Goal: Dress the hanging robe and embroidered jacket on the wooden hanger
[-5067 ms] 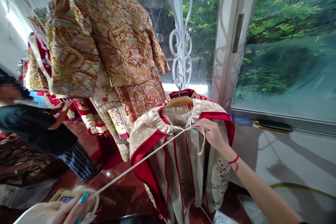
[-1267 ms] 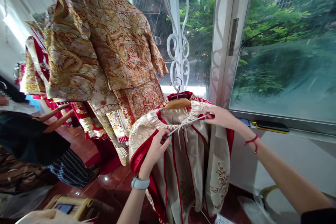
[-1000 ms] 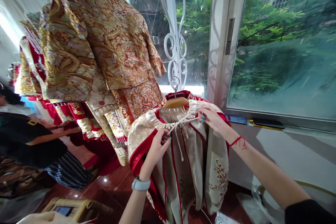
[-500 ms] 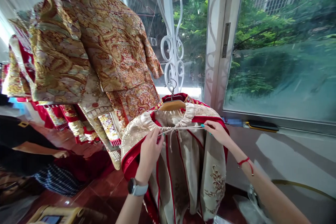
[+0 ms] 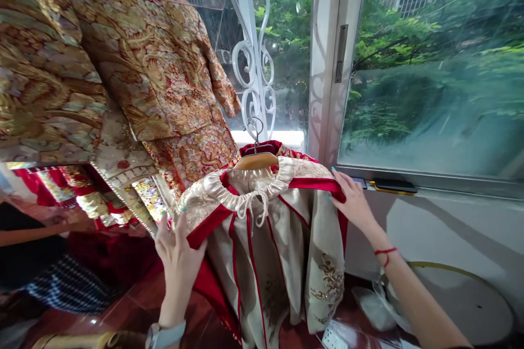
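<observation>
A cream garment (image 5: 262, 251) with red piping, gold beading and a gathered neckline hangs from a wooden hanger (image 5: 257, 161). A thin drawstring (image 5: 254, 204) is tied in a bow at its neck, touched by neither hand. Red cloth with gold decoration (image 5: 305, 152) shows behind the collar. My left hand (image 5: 180, 256) is at the left shoulder, fingers stretched up and apart over the fabric. At the right shoulder, my right hand (image 5: 352, 199) rests against the red-trimmed edge with its thumb and index finger apart. Some fingers of my right hand are hidden.
Gold brocade jackets (image 5: 164, 65) hang close on the left. Behind stand a white scrolled metal grille (image 5: 254, 60) and a window (image 5: 426, 82). A dark phone-like object (image 5: 395, 185) lies on the sill. A person in a checked garment (image 5: 69, 283) is at lower left.
Both hands have let go of the drawstring ends and moved outward to the shoulders. The bow now hangs loose at the neckline. The view has shifted, with the brocade jackets nearer on the left.
</observation>
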The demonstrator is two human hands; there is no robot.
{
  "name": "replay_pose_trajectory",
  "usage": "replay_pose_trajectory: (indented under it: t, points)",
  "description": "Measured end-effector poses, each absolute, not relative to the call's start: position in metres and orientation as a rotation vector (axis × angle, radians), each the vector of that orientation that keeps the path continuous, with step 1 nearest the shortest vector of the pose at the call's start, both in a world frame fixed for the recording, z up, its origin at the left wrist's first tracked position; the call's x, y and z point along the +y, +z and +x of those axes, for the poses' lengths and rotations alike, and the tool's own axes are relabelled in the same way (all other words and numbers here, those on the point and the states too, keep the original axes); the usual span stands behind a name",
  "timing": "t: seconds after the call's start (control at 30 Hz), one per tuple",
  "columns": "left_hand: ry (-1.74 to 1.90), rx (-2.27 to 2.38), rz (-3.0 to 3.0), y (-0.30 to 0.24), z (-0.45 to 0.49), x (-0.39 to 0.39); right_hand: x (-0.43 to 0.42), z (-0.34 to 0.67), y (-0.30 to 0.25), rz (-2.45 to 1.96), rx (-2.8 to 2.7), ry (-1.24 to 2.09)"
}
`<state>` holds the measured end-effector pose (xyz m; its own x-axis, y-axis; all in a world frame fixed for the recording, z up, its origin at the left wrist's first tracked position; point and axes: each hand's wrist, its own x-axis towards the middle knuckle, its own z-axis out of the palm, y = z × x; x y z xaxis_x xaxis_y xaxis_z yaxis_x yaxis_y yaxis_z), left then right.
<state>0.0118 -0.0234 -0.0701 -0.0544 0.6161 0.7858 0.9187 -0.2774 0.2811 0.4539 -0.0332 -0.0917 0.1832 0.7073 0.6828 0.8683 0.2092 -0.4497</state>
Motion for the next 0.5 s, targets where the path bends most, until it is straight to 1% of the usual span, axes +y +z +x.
replay_pose_trajectory:
  t: [0.13,0.2,0.3,0.37,0.5]
  points:
    - [-1.272,-1.908,-1.905,-0.063,-0.005,-0.014,-0.01,0.462,-0.091,-1.499,-1.725,-0.04]
    - [-1.269,-1.937,-1.879,-0.051,-0.006,-0.011,-0.005,0.466,-0.086,-1.531,-1.742,-0.04]
    - [-1.379,-1.804,-1.769,-0.033,-0.001,-0.008,-0.004,0.471,-0.08,-1.55,-1.726,-0.085]
    - [-1.466,-1.683,-1.751,-0.027,0.004,-0.007,-0.001,0.472,-0.081,-1.484,-1.737,-0.076]
    - [-1.527,-1.552,-1.838,-0.035,0.011,-0.008,0.015,0.468,-0.097,-1.354,-1.615,-0.086]
